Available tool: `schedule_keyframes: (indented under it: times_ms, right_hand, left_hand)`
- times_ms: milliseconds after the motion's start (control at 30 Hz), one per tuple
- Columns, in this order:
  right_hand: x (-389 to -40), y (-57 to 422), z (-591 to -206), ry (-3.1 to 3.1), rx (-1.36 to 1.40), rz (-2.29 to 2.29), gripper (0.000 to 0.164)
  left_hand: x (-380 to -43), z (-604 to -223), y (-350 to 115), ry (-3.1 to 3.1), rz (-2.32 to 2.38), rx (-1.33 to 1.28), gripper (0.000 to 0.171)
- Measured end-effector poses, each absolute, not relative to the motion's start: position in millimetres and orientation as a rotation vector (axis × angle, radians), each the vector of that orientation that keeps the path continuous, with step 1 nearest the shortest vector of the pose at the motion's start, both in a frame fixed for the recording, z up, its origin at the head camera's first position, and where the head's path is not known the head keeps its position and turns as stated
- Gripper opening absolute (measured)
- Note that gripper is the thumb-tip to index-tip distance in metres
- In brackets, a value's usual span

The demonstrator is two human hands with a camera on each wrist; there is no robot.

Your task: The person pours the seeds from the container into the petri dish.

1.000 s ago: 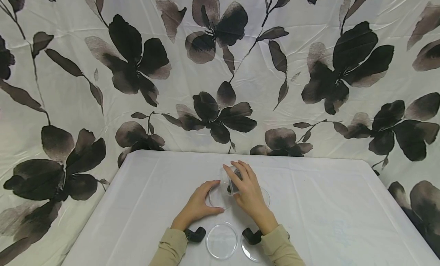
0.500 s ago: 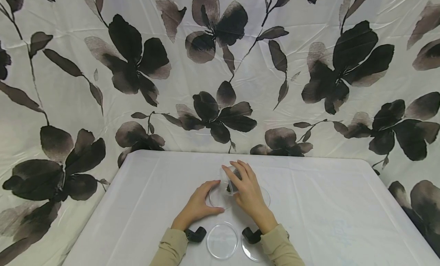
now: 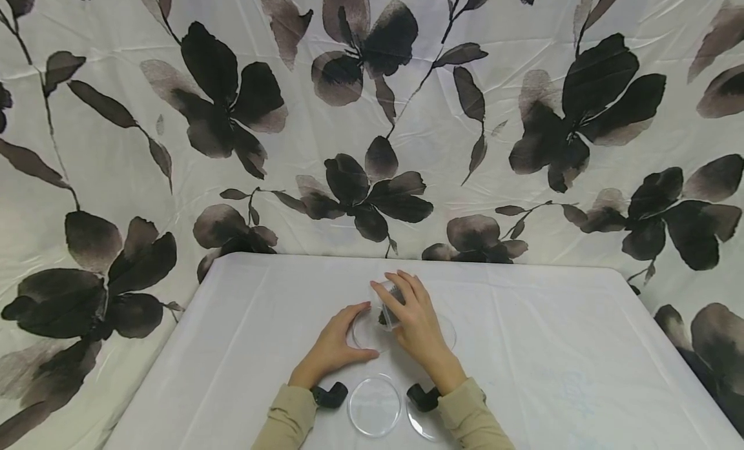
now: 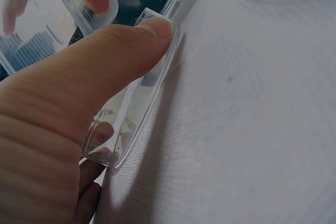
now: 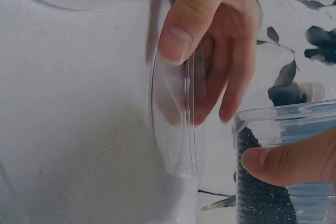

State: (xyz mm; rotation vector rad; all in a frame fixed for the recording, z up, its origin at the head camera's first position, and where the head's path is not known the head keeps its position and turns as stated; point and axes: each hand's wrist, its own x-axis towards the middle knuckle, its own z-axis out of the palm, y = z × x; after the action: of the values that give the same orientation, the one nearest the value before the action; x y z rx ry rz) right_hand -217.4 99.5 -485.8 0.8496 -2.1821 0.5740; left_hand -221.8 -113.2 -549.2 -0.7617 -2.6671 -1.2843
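My left hand (image 3: 332, 342) grips the rim of a clear petri dish (image 5: 169, 124), thumb on the near side and fingers round the far side. Above that dish, my right hand (image 3: 420, 324) holds a clear ribbed plastic container (image 5: 315, 182), tilted toward the left. Black granules (image 5: 262, 198) lie inside it, banked along one wall in the right wrist view. In the head view the right fingers cover much of the container. The left wrist view shows the left thumb (image 4: 121, 51) pressed on the dish's edge, with part of the container (image 4: 31, 30) behind it.
Another clear round dish (image 3: 451, 332) lies partly behind the right hand. Closer to me are a round clear dish or lid (image 3: 374, 408) and a similar one (image 3: 420, 423) partly under the right wrist camera. A white cloth covers the table (image 3: 261, 321); a floral curtain (image 3: 465, 146) hangs behind.
My right hand and the container have shifted slightly left over the dish, and the dark granules show a little more at its lower left. My left hand stays on the dish.
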Motion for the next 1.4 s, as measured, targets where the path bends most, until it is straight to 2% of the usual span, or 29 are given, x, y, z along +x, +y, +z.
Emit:
schedule_keyframes:
  times_ms: [1400]
  right_hand:
    - [-218.3,102.2,-487.0,-2.193,0.794,0.575,0.099]
  left_hand:
    - [-221.9,-550.1,-115.0,-2.687,-1.317,-0.746,0.094]
